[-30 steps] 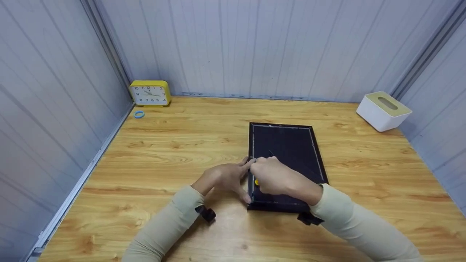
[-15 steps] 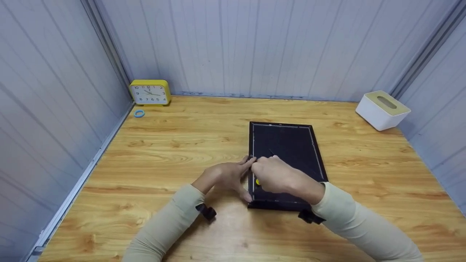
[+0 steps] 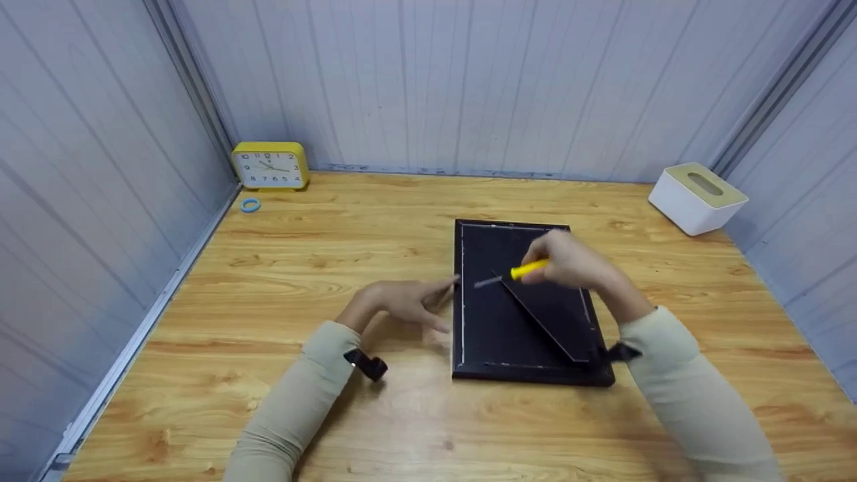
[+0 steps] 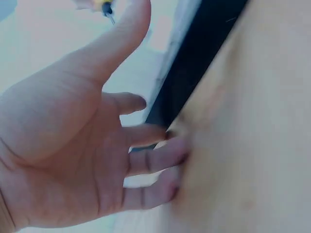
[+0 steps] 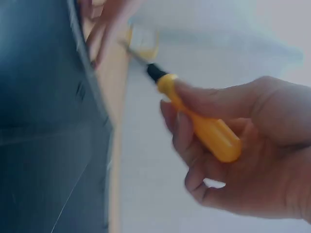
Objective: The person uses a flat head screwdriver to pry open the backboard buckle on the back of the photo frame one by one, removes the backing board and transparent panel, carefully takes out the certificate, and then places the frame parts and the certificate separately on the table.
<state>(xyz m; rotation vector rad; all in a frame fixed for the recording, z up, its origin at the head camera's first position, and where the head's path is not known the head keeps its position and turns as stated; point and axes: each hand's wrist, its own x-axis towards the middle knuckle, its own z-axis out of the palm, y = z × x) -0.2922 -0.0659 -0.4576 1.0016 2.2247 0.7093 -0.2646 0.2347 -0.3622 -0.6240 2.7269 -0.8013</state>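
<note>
A black picture frame (image 3: 489,321) lies back side up on the wooden table, its stand leg (image 3: 543,327) running diagonally across the backing. Above its middle, my right hand (image 3: 572,264) grips a yellow-handled screwdriver (image 3: 529,270) between thumb and fingers, the metal shaft pointing left. The right wrist view shows the fingers curled round the yellow handle (image 5: 214,136). My left hand (image 3: 405,301) is at the frame's left edge with fingers spread, the index fingertip right at the border. In the left wrist view the left palm (image 4: 63,145) holds nothing, and the fingers are loosely bent near the black border (image 4: 194,53).
A yellow alarm clock (image 3: 270,166) stands at the back left, with a small light-blue ring (image 3: 250,205) in front of it. At the back right is a white tissue box (image 3: 696,201) with a wood-toned lid. Pale panel walls (image 3: 428,87) enclose the table.
My right hand has lifted from the frame's left border and moved up and right with the screwdriver, uncovering the stand leg. The left hand has drawn slightly left, off the border.
</note>
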